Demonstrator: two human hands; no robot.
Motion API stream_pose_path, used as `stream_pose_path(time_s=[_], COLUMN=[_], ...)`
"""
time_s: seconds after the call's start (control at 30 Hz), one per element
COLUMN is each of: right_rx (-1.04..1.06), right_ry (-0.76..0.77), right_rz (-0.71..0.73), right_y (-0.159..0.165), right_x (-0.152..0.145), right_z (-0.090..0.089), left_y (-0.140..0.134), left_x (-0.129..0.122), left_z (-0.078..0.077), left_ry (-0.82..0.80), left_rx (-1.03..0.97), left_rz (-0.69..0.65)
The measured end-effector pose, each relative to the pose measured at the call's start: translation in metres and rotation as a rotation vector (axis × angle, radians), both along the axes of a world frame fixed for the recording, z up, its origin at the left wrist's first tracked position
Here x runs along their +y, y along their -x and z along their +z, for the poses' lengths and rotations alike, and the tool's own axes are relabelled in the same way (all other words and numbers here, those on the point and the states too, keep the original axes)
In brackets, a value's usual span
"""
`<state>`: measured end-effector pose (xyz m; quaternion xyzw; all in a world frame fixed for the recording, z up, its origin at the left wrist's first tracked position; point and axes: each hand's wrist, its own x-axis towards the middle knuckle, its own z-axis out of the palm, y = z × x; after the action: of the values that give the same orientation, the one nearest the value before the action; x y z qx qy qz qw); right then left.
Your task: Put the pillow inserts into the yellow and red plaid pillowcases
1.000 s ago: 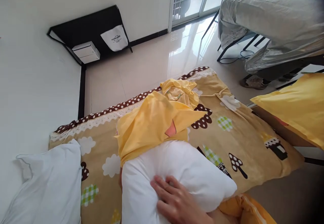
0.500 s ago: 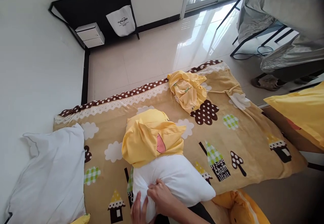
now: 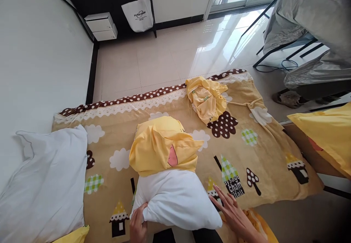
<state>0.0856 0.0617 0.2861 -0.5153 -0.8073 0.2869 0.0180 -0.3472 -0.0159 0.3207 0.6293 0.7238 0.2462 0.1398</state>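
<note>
A white pillow (image 3: 177,199) lies on the patterned blanket, its far end inside a bunched yellow pillowcase (image 3: 156,151) with a pink patch. At the pillow's near left corner, my left hand (image 3: 138,223) is closed on the white fabric. My right hand (image 3: 233,210) is open, fingers stretched out, just beside the pillow's right edge; I cannot tell whether it touches it. Farther back on the blanket sits a crumpled yellow cloth (image 3: 207,98).
The tan blanket (image 3: 263,151) has clouds and houses on it. Another white pillow (image 3: 46,180) lies at the left by the wall. A yellow pillow (image 3: 326,133) is at the right, near a person in grey trousers (image 3: 315,12). A white bag (image 3: 138,14) hangs at the back.
My right hand has left the white fabric and moved right, its fingers now spread. My left hand has shifted left to the pillow's corner. The near end of the pillow looks flatter and wider.
</note>
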Motion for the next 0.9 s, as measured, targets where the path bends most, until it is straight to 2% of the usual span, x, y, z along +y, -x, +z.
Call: stream_pose_path(time_s=[0.03, 0.1, 0.17, 0.23, 0.3, 0.37, 0.4, 0.47, 0.53, 0.6, 0.63, 0.73, 0.77, 0.83, 0.9], right_rx=[-0.006, 0.006, 0.094, 0.217, 0.339, 0.414, 0.433, 0.369, 0.167, -0.040, -0.102, -0.164, -0.176, -0.181, -0.168], right_ry=[0.011, 0.077, 0.145, 0.170, 0.162, 0.137, 0.124, 0.129, 0.192, 0.268, 0.299, 0.366, 0.389, 0.429, 0.457], right_rz=[0.023, 0.133, 0.260, 0.362, 0.404, 0.379, 0.360, 0.277, 0.141, 0.002, -0.043, -0.127, -0.151, -0.187, -0.212], right_y=[0.006, 0.029, 0.058, 0.086, 0.113, 0.140, 0.154, 0.178, 0.193, 0.198, 0.197, 0.188, 0.184, 0.177, 0.173], right_x=[0.004, 0.026, 0.059, 0.097, 0.132, 0.158, 0.167, 0.179, 0.182, 0.177, 0.171, 0.151, 0.145, 0.138, 0.137], right_z=[-0.002, 0.007, 0.032, 0.064, 0.094, 0.111, 0.112, 0.099, 0.072, 0.041, 0.027, -0.006, -0.013, -0.022, -0.029], left_y=[0.004, 0.015, 0.025, 0.030, 0.025, 0.012, 0.005, -0.008, -0.016, -0.021, -0.022, -0.020, -0.017, -0.009, 0.001], left_x=[0.007, 0.025, 0.050, 0.081, 0.116, 0.149, 0.163, 0.184, 0.189, 0.170, 0.151, 0.063, 0.028, -0.043, -0.098], left_z=[0.007, 0.026, 0.049, 0.072, 0.086, 0.089, 0.086, 0.072, 0.050, 0.024, 0.011, -0.028, -0.039, -0.059, -0.075], left_ry=[0.009, 0.024, 0.047, 0.075, 0.099, 0.120, 0.133, 0.185, 0.261, 0.322, 0.335, 0.284, 0.248, 0.191, 0.288], left_rx=[0.002, 0.021, 0.045, 0.066, 0.100, 0.139, 0.149, 0.133, 0.088, 0.068, 0.080, 0.167, 0.195, 0.257, 0.293], left_rz=[-0.044, -0.163, -0.302, -0.441, -0.554, -0.611, -0.621, -0.611, -0.583, -0.561, -0.551, -0.452, -0.346, -0.025, 0.176])
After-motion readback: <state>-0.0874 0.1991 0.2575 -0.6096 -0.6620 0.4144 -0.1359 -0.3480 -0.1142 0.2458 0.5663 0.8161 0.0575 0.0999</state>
